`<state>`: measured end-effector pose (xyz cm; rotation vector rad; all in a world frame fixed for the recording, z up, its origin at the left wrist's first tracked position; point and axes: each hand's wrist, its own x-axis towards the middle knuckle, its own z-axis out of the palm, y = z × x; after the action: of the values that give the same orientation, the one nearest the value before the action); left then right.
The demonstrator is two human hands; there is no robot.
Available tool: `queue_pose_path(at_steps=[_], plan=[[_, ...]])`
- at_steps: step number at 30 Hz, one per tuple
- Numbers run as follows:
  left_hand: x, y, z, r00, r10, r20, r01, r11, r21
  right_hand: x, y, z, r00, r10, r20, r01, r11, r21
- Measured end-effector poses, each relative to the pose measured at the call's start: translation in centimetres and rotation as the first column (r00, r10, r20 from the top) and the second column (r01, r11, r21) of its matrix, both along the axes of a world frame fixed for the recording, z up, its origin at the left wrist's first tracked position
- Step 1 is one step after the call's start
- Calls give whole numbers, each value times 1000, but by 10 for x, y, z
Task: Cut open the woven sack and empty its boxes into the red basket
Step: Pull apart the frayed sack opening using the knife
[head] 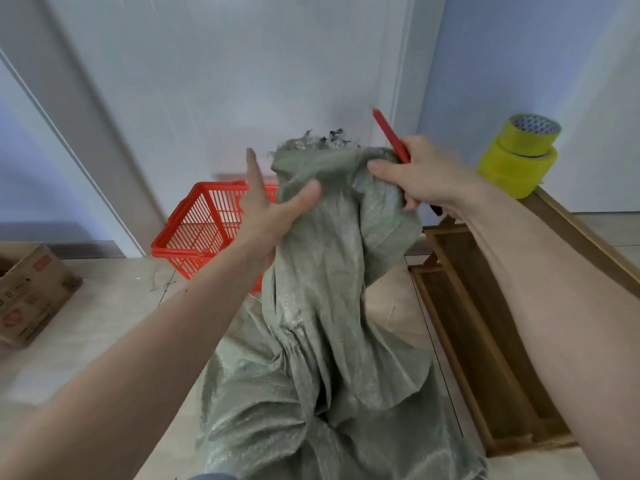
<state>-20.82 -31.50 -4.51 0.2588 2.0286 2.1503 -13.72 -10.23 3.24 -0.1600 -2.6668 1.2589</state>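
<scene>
Sack [322, 306] upright on the floor, its gathered frayed top lifted between both hands

Left hand [273, 209] on the sack's left side near the top, thumb pressed into the fabric, fingers straight and spread

Right hand [412, 174] clamped on the sack's top right corner, a red cutter [389, 135] in the same fist, tip pointing up

Red basket [204, 230] on the floor behind the sack, to the left

Tape rolls [519, 157] stacked on a wooden frame [485, 341] at right; cardboard box [27, 292] at far left
</scene>
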Motion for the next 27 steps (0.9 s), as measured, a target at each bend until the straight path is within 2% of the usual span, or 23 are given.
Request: queue_pose_path(at_steps=[2,5,8,12,15,17,19,21,23,24,26,27], plan=[[12,11,4,998,-55,-14,53,994,-91,-6,-7,18,995,-35,-88,37,999,15],[21,16,9,997,-61,-49,58,997,-56,-11,-7,47,980,-67,-186,67,998,-3],[7,4,23,985,15,-175,-28,997,-73,-9,2,73,982,-63,-176,58,998,-31],[-17,-6,60,920,-7,-391,-37,994,-103,-12,9,104,982,-71,-174,63,997,-52],[-35,-9,91,884,-2,-468,-52,993,-102,-17,10,129,978,-83,-192,79,996,-29],[-46,-10,98,856,7,-518,-108,980,-165,-17,10,141,978,-75,-196,76,997,-3],[-52,-10,94,839,-11,-544,-190,931,-311,-16,7,143,981,-62,-186,68,997,28],[-51,-6,83,860,-38,-508,-250,837,-486,-17,1,135,985,-72,-155,87,992,86],[-40,-1,71,889,49,-454,-344,726,-595,-20,-3,118,988,-96,-123,113,984,140],[-30,3,66,877,141,-459,-408,723,-557,-21,-5,108,987,-111,-113,129,978,162],[-9,10,56,830,302,-469,-477,820,-315,-21,-9,87,986,-135,-101,152,969,192],[3,15,51,854,342,-393,-440,876,-195,-20,-12,76,986,-136,-95,153,968,201]])
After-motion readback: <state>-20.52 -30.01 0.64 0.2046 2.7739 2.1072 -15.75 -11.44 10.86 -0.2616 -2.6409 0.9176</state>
